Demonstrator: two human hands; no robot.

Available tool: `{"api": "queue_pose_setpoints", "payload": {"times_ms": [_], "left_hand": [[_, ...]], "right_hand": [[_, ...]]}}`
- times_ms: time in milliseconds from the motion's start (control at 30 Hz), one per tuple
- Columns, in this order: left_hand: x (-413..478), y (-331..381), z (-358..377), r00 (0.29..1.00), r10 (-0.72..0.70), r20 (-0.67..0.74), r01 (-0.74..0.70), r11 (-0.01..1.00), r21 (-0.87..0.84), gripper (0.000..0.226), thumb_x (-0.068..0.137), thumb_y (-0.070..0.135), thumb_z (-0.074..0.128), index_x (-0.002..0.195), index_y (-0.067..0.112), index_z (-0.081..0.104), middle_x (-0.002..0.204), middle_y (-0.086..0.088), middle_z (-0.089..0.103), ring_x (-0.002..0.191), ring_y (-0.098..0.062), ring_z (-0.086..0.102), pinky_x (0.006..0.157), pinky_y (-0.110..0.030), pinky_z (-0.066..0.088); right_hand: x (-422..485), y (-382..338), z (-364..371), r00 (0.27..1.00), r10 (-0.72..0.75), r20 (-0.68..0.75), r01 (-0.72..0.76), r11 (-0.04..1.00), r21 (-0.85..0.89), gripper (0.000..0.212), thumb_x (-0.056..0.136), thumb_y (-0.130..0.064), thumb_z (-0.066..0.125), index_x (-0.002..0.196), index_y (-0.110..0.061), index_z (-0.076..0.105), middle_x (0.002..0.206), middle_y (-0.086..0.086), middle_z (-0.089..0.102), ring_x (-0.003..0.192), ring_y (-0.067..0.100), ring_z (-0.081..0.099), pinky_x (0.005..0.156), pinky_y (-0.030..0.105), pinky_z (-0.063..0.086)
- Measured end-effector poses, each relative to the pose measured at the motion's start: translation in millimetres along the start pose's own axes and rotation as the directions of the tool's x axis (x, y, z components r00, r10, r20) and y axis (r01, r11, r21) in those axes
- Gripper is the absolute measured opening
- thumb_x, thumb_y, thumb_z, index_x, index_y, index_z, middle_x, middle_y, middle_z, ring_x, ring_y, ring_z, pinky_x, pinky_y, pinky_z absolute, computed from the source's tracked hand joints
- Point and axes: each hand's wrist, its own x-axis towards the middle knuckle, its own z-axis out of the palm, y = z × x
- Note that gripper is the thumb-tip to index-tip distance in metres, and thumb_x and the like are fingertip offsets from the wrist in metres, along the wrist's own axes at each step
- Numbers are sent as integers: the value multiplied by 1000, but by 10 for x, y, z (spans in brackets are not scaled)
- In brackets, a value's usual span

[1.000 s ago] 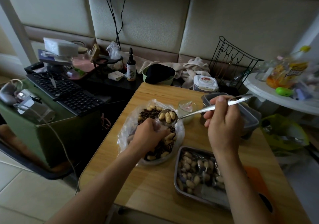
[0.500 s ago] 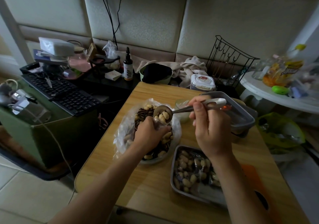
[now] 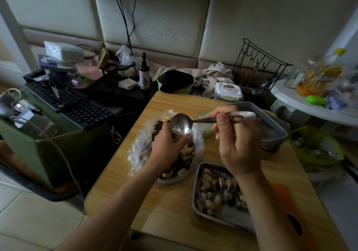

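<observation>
**2 hands at the peanut bowl, spoon empty**

1 bowl (image 3: 170, 181) stands at the left of the wooden table (image 3: 164, 202), lined with a thin plastic bag (image 3: 139, 150) and filled with pale peanuts (image 3: 188, 151) mixed with dark strips. The left hand (image 3: 168, 144) is down in it, fingers curled into the mix; whether they hold a handful cannot be told. Just above its knuckles hangs the spoon (image 3: 181, 124), its bowl bare and shiny. Further right, the right hand (image 3: 238, 144) pinches the spoon's flat handle between thumb and curled fingers, well back from the bowl end. Near and to the right, just beside the bowl, a metal tray (image 3: 195, 192) holds more peanuts. A grey lidded box (image 3: 275, 134) sits far right, behind the right hand.

The spoon is probably light, stiff and smooth. A grip well back on the handle gives reach, but it likely leaves less control over a heaped load. The peanuts look small, hard and apt to roll, so the spoon should travel level. The bag is soft and slick and could drag under a scoop. A hand on the bowl's rim would likely steady it best.
</observation>
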Motion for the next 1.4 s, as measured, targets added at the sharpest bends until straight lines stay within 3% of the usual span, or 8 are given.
{"api": "queue_pose_setpoints", "payload": {"times_ms": [133,267,533,633,900,1067,1267,1400], "left_hand": [[-8,-34,-11,1000,-14,22,13,1000,20,44,88,43,76,117,20,52,99,8,65,88,-9,64,80,-36,58],[-32,-45,-77,1000,-6,21,5,1000,21,39,94,44,69,118,19,52,105,10,64,94,-11,64,86,-42,57],[-188,-78,-140,993,54,109,-66,992,110,35,97,46,62,119,21,52,111,10,65,100,-10,64,90,-43,56],[-217,-95,-180,989,77,126,-87,993,78,35,96,44,64,120,22,53,112,10,66,98,-3,64,86,-30,57],[-121,-176,-308,988,-66,141,84,989,-122,30,97,43,64,117,22,56,111,7,66,98,-5,63,79,-27,56],[-91,-178,-302,980,-91,174,115,985,-131,33,98,44,63,118,20,54,111,-1,66,103,-20,66,91,-46,59],[-89,-208,-292,977,-94,190,121,983,-135,41,96,49,63,124,20,53,116,2,66,102,-13,65,90,-44,60],[-94,-215,-277,978,-95,188,112,991,-79,43,93,53,64,120,21,53,110,0,67,100,-17,66,89,-47,60]], "right_hand": [[-8,29,39,999,48,-24,-48,999,6,28,109,-22,43,103,-8,66,78,-4,63,65,7,62,55,26,50],[-28,63,79,957,249,-149,-243,968,57,26,109,-34,41,106,-18,62,75,-5,67,61,8,67,52,22,53],[-105,125,267,675,726,-127,-653,669,355,35,107,-39,50,107,-6,60,76,10,74,60,26,75,48,28,56],[-130,112,409,592,803,-70,-712,561,422,31,108,-37,52,102,-8,61,75,11,76,63,29,76,52,31,59],[-168,126,657,324,946,-16,-748,266,609,30,106,-31,57,112,-2,60,81,14,78,73,28,79,58,25,60],[-157,125,643,361,927,-99,-731,347,588,16,107,-27,56,102,-12,58,83,14,77,73,26,79,66,31,62],[-161,159,560,405,902,-152,-745,421,517,11,108,-26,53,101,-19,56,85,12,76,71,22,78,63,29,62],[-214,150,563,605,780,-156,-749,625,218,24,107,-30,50,107,-8,59,78,5,76,66,12,76,62,28,61]]}}
